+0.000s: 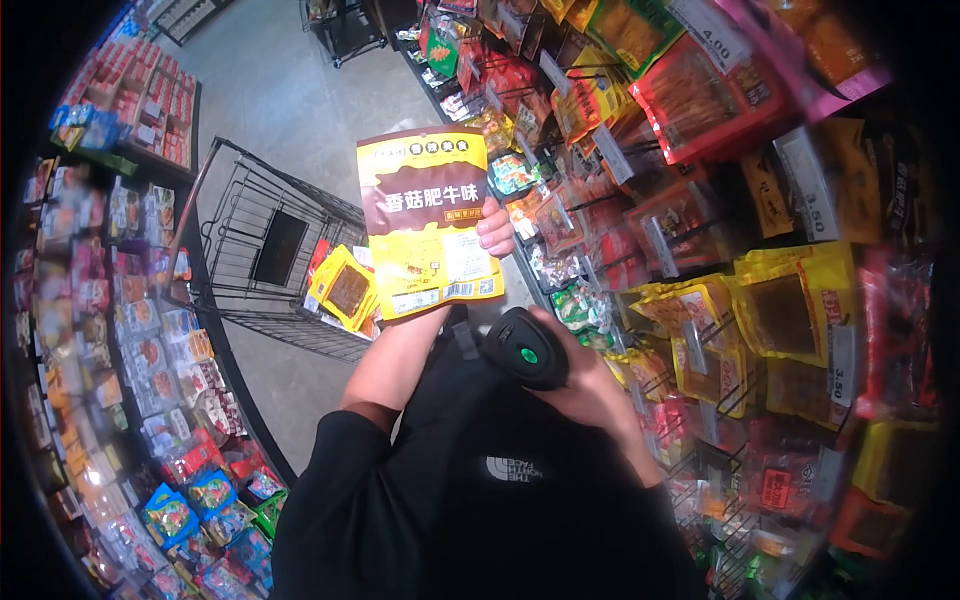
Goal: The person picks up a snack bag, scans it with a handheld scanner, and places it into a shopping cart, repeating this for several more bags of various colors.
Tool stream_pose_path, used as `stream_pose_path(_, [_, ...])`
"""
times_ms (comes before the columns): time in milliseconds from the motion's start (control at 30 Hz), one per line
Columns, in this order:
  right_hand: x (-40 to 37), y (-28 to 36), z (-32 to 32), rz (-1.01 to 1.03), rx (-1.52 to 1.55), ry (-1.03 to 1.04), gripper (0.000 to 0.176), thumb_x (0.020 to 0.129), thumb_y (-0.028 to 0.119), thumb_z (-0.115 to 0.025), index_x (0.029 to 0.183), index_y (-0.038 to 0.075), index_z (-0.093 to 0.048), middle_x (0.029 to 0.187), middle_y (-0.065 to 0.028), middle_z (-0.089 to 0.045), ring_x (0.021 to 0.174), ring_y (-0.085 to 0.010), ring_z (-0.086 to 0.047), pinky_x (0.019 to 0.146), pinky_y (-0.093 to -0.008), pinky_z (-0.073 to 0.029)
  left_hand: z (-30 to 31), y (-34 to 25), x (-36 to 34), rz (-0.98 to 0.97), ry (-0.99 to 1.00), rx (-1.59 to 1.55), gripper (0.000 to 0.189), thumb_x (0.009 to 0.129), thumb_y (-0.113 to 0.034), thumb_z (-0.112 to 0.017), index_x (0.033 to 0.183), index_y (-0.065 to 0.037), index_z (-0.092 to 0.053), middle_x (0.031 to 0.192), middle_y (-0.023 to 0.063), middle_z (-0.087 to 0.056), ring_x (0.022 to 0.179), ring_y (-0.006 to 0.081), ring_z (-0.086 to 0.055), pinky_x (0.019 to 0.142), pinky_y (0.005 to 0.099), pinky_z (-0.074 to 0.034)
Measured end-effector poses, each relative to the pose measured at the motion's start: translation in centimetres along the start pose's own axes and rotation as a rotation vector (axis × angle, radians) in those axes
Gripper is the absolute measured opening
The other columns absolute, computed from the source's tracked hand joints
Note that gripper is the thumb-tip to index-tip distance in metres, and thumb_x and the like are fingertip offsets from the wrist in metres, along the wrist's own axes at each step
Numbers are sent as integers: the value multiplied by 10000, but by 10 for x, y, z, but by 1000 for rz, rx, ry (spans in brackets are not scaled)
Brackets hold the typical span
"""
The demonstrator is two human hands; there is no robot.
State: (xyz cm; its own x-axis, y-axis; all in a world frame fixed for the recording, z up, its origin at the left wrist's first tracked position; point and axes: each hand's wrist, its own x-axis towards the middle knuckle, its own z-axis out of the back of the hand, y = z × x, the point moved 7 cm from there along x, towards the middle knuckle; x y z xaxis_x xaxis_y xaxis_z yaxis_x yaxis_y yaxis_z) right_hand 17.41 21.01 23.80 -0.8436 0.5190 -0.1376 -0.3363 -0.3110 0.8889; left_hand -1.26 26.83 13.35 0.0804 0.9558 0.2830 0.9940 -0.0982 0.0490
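Gripping the packet, the left hand holds it beyond the right hand, which clasps a black device.

Open floor beyond packet, cart blocking left, hanging bags crowding right

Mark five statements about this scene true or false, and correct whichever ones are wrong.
1. The bare left hand holds a flat yellow-and-brown plastic packet. True.
2. The bare right hand is empty. False: it holds a black handheld device with a round green spot.
3. The dark wire shopping cart is empty. False: yellow packaged goods lie in it.
4. The black short-sleeved top bears a white logo. True.
5. The packet is inside the cart. False: it is held up.
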Motion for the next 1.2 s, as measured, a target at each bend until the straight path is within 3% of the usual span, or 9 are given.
stream_pose_path(167, [4, -1, 24, -19, 47, -154, 838, 672, -7, -813, 1420, 3, -435, 1327, -152, -589, 1219, -215, -575, 1037, -340, -438, -13, 11, -2, 72, 41, 63, 390, 948, -409, -510, 920, -20, -521, 737, 24, -438, 674, 152, -435, 648, 306, -391])
stream_pose_path(300, [22, -29, 39, -59, 556, -201, 812, 637, -58, -732, 1399, -47, -451, 1312, -122, -592, 1199, -205, -570, 1056, -347, -395, -37, 53, -4, 284, 91, 56, 499, 909, -491, -557, 982, 3, -542, 797, 76, -534, 703, 196, -527, 625, 300, -425])
stream_pose_path(467, [43, -64, 37, 0, 833, -88, 662, 663, 28, -721, 1288, -74, -529, 1055, -135, -699, 902, -209, -673, 857, -321, -506, -73, 68, -21, 373, -21, 797, 385, 919, -340, -635, 1091, -2, -570, 858, 93, -596, 775, 179, -579, 676, 304, -470])
stream_pose_path(600, [55, -58, 29, 4, 1000, -93, 488, 717, 94, -739, 1157, -51, -587, 794, -127, -653, 673, -200, -624, 682, -322, -519, -35, 60, -42, 312, -144, 488, 317, 943, -218, -635, 1171, -7, -575, 1007, 96, -648, 892, 172, -629, 773, 291, -523])
stream_pose_path(700, [63, -62, 29, -1, 1017, -178, 471, 759, 97, -711, 1183, -51, -567, 765, -122, -636, 644, -205, -609, 634, -331, -514, 15, 38, -62, 428, -285, 1022, 408, 985, -283, -582, 1293, -18, -544, 1192, 102, -641, 1058, 178, -630, 912, 313, -512])
stream_pose_path(800, [73, -70, 25, -69, 1034, -226, 398, 812, 69, -670, 1182, -38, -574, 759, -114, -631, 643, -191, -611, 627, -312, -517, -24, 5, -83, 239, -527, 549, 538, 1033, -391, -465, 1423, -24, -425, 1356, 120, -567, 1210, 212, -581, 1027, 356, -462])
stream_pose_path(900, [88, -75, 13, -170, 1013, -253, 328, 847, 55, -642, 1160, -27, -585, 752, -104, -627, 645, -183, -614, 625, -306, -524, -38, -20, -118, 167, -506, 493, 627, 966, -428, -573, 1412, -8, -438, 1375, 103, -550, 1240, 219, -552, 1048, 349, -437])
stream_pose_path(1033, [116, -61, -19, -217, 995, -211, 303, 855, 24, -642, 1150, -15, -587, 777, -78, -636, 667, -170, -626, 632, -294, -528, -3, -51, -146, 75, -743, 1358, 512, 934, -227, -648, 1375, -23, -486, 1298, 76, -594, 1187, 177, -558, 1043, 333, -414])
stream_pose_path(1200, [144, -42, -38, -164, 831, -79, 264, 828, 31, -678, 1081, -20, -622, 785, -50, -620, 673, -149, -610, 640, -286, -511, 32, -110, -207, -357, -1041, 1230, 418, 927, -16, -559, 1342, -8, -508, 1204, 89, -624, 1095, 177, -592, 969, 331, -477])
